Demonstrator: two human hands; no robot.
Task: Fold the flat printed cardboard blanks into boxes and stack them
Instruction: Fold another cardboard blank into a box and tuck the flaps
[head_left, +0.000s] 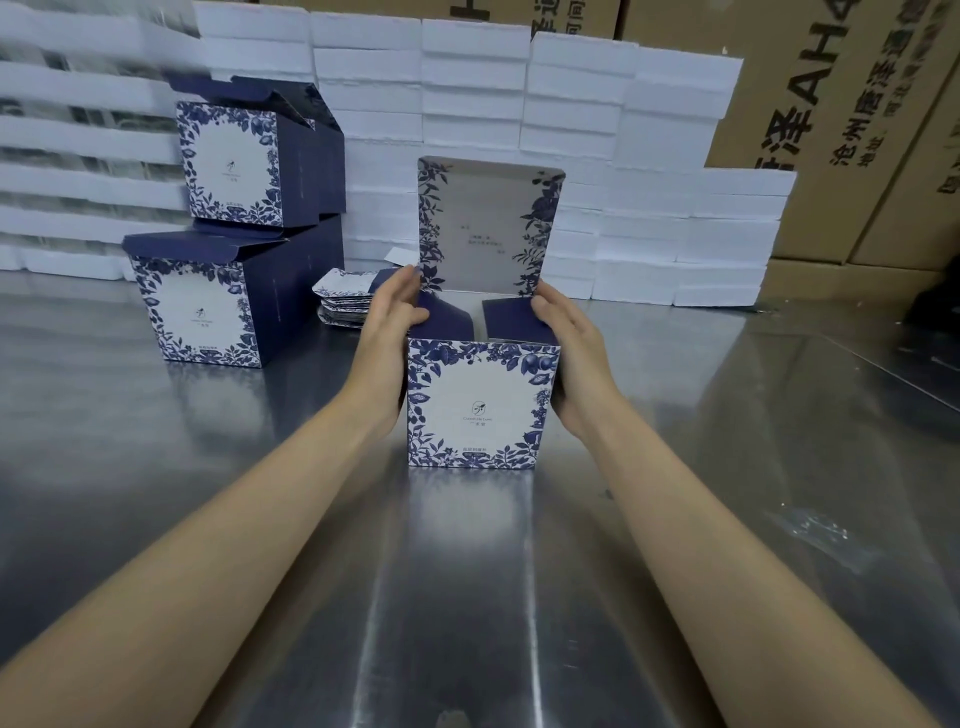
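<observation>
- At the left of the frame, two finished boxes (228, 166) stand stacked on the metal table (156, 467).
- Just left of centre, the flat blanks (345, 304) lie in a pile.
- The left hand (389, 322) presses with straight fingers on the open box (480, 405) in the centre, whose lid is up.
- The right hand (571, 353) presses flat on its other side.

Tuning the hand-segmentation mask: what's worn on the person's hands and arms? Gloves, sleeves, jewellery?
Nothing worn that shows. Left hand and right hand are ungloved, with no rings visible. Left forearm and right forearm are uncovered down to the frame's bottom edge: no sleeves, watch, bands or markings in view.
</observation>
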